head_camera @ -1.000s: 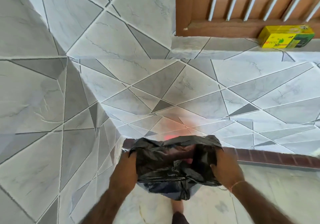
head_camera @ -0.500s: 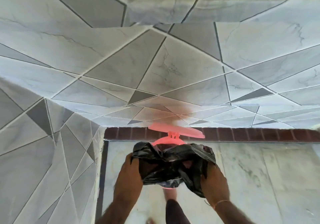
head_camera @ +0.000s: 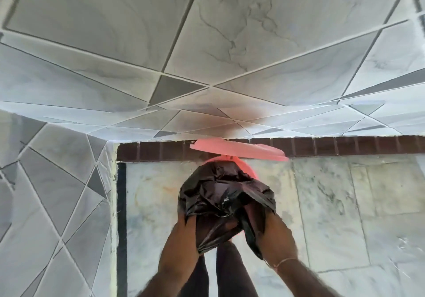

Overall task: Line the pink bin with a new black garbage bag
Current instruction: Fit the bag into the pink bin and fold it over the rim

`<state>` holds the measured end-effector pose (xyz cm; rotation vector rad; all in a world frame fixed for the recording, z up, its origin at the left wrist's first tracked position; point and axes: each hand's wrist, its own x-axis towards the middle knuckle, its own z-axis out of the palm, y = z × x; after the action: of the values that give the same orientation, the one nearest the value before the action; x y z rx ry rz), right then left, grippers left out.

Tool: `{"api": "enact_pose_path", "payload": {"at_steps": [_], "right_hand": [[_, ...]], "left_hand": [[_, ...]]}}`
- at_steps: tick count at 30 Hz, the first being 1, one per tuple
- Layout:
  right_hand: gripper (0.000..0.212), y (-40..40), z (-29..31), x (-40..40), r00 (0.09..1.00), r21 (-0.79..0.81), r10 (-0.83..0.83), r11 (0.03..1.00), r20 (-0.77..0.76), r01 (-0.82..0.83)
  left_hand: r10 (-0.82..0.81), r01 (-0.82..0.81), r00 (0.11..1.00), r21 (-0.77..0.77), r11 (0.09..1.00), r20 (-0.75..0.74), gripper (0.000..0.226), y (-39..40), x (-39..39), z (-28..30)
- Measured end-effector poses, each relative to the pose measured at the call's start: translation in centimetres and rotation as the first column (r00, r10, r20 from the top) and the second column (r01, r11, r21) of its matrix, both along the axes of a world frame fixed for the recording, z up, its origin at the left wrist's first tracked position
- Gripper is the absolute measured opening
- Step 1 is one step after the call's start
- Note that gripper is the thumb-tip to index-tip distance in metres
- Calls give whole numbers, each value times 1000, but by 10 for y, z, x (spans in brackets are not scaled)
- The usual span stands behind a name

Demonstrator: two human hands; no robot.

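Both hands: our left hand [head_camera: 184,230] and right hand [head_camera: 274,234] have come down with the bag since a second ago, fingers clamped on its bunched edges.
Bag: the crumpled black plastic garbage bag [head_camera: 220,195] bulges out ahead of our fingertips, its mouth held apart between our hands.
Bin: the round pink plastic bin [head_camera: 247,166] now shows just beyond our fingers, mostly hidden under the bag; its flat pink lid [head_camera: 236,150] stands open behind.
Meaning: we judge the bag is over the opening, rim not yet wrapped.

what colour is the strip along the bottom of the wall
Dark reddish-brown brick-pattern strip, seen in the head view.
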<state>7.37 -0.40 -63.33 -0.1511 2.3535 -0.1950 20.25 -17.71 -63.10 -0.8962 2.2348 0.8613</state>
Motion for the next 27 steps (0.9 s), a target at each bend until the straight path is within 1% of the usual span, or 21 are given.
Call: {"api": "enact_pose_path", "payload": {"at_steps": [2, 4, 7, 9, 11, 14, 17, 18, 20, 22, 23, 24, 25, 26, 27], "right_hand": [[24, -1, -1, 8, 1000, -3, 0, 1000, 2, 0], [14, 1, -2, 9, 999, -3, -31, 1000, -15, 30], [16, 3, -14, 5, 995, -20, -39, 999, -87, 37], [14, -1, -24, -2, 994, -9, -22, 1000, -102, 22], [13, -7, -39, -11, 994, -4, -19, 1000, -105, 19], [19, -16, -57, -25, 995, -6, -27, 1000, -97, 27], [39, -25, -71, -41, 995, 0, -41, 999, -88, 41], [42, -27, -75, -46, 994, 0, -48, 999, -98, 48], [40, -29, -79, -56, 989, -1, -83, 997, -124, 83], [37, -28, -90, -59, 986, -13, -118, 993, -117, 117], [37, -28, -95, -57, 989, -15, -116, 993, -96, 115], [39, -29, -101, -52, 994, -17, -85, 996, -62, 84], [41, -28, -112, -43, 1000, -15, -27, 1000, -8, 27], [40, -27, -121, -34, 997, -7, 49, 999, 61, -48], [38, -26, -130, -23, 983, 11, 121, 992, 137, -124]], "left_hand": [[-33, 31, 999, 67, 997, 21, 66, 8, 2, -5], [-61, 58, 998, 100, 993, 25, 67, 17, 1, -7], [-35, 39, 999, 115, 993, -39, 71, 21, -5, -17], [-9, 21, 995, 116, 993, -103, 77, 16, -11, -29], [11, 2, 992, 100, 995, -127, 78, 6, -22, -42], [64, -52, 983, 73, 996, -174, 70, -15, -39, -65], [82, -72, 976, 55, 996, -200, 59, -32, -54, -88], [95, -86, 974, 53, 995, -203, 57, -36, -60, -91], [127, -119, 969, 53, 992, -212, 57, -40, -72, -95], [139, -127, 967, 68, 990, -214, 61, -34, -79, -103], [112, -96, 973, 90, 991, -204, 65, -28, -81, -105], [52, -31, 982, 119, 992, -182, 71, -17, -82, -107], [-44, 66, 988, 148, 987, -148, 76, -1, -80, -111], [-134, 151, 985, 178, 972, -104, 76, 16, -77, -114], [-170, 178, 984, 199, 964, -55, 71, 30, -71, -118]]}}
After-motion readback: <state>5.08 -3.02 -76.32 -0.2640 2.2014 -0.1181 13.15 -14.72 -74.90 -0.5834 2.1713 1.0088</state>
